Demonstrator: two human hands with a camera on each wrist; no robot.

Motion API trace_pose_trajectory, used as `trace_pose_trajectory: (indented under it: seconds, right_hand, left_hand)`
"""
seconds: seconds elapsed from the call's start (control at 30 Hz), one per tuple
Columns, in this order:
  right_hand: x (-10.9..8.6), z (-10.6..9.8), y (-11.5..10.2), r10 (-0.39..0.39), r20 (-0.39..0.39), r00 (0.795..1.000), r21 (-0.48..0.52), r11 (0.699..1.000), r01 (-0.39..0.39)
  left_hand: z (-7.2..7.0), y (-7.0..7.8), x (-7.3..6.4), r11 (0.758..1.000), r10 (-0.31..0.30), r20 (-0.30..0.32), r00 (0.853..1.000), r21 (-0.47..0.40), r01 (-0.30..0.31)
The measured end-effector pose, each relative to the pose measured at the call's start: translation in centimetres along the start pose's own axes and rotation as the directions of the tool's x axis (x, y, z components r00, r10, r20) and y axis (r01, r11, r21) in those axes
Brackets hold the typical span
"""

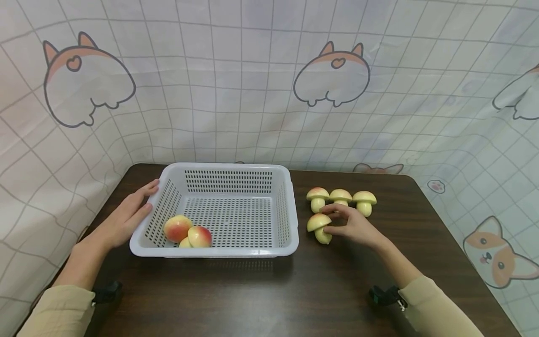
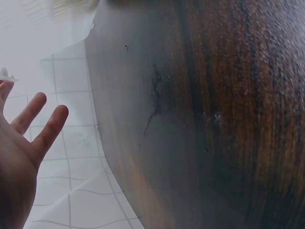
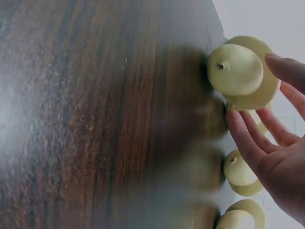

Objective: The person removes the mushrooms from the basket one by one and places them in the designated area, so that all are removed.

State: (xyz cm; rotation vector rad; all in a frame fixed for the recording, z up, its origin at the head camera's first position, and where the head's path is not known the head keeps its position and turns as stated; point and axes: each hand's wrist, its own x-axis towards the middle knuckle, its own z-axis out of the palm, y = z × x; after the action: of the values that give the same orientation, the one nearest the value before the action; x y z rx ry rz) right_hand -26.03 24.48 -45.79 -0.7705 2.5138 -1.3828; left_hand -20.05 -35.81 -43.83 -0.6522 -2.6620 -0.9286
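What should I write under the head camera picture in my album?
Left hand at the white basket, right hand at the front mushroom, three mushrooms behind it.

A dark wood-grain table [image 1: 269, 299] carries a white basket [image 1: 214, 253] and mushrooms [image 1: 364, 201].

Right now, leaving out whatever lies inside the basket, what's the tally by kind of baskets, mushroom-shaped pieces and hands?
Basket: 1
Mushrooms outside it: 4
Hands: 2, the left hand and the right hand
Total: 7
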Motion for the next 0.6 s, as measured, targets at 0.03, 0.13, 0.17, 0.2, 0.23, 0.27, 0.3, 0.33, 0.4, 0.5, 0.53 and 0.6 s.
trace_pose_trajectory:
  seconds: [0.03, 0.13, 0.17, 0.2, 0.23, 0.27, 0.3, 0.33, 0.4, 0.5, 0.53, 0.6]
  right_hand:
    - [0.03, 0.09, -0.03, -0.004, 0.001, 1.0, -0.008, 1.0, 0.004]
    - [0.09, 0.34, -0.1, -0.017, 0.001, 1.0, -0.021, 1.0, 0.017]
    - [0.12, 0.42, -0.14, -0.014, -0.007, 1.0, -0.026, 1.0, 0.014]
    - [0.13, 0.47, -0.13, -0.009, -0.015, 1.0, -0.031, 0.999, 0.009]
    - [0.12, 0.52, -0.16, -0.002, -0.026, 1.0, -0.031, 1.0, 0.001]
    - [0.11, 0.53, -0.17, 0.009, -0.035, 0.999, -0.034, 0.999, -0.01]
    - [0.12, 0.53, -0.19, 0.02, -0.046, 0.999, -0.038, 0.999, -0.021]
    - [0.11, 0.51, -0.17, 0.03, -0.055, 0.998, -0.043, 0.999, -0.032]
    - [0.12, 0.47, -0.18, 0.05, -0.069, 0.996, -0.043, 0.998, -0.054]
    - [0.16, 0.35, -0.08, 0.066, -0.077, 0.995, -0.036, 0.997, -0.069]
    - [0.16, 0.31, -0.04, 0.07, -0.076, 0.995, -0.033, 0.997, -0.073]
    - [0.19, 0.27, 0.03, 0.076, -0.077, 0.994, -0.027, 0.997, -0.078]
  left_hand:
    - [0.02, -0.05, 0.02, 1.0, 0.008, -0.005, 1.0, 0.005, -0.007]
    - [0.05, -0.1, 0.0, 1.0, 0.007, -0.003, 1.0, 0.01, -0.007]
    - [0.04, -0.1, 0.0, 1.0, 0.006, 0.001, 1.0, 0.011, -0.006]
    - [0.03, -0.07, -0.02, 1.0, -0.001, 0.006, 1.0, 0.01, 0.001]
    - [0.01, 0.01, -0.03, 1.0, -0.007, 0.01, 1.0, 0.011, 0.007]
    - [0.01, 0.03, -0.05, 1.0, -0.013, 0.014, 1.0, 0.01, 0.013]
    - [0.0, 0.08, -0.06, 1.0, -0.019, 0.016, 1.0, 0.008, 0.019]
    - [0.01, 0.08, -0.05, 1.0, -0.02, 0.016, 1.0, 0.007, 0.02]
    - [0.01, 0.08, -0.03, 1.0, -0.018, 0.013, 1.0, 0.007, 0.018]
    - [0.0, 0.06, 0.0, 1.0, -0.006, 0.005, 1.0, 0.012, 0.006]
    - [0.0, 0.04, 0.01, 1.0, 0.0, 0.002, 1.0, 0.013, 0.0]
    - [0.0, 0.05, 0.02, 1.0, 0.01, 0.001, 1.0, 0.01, -0.01]
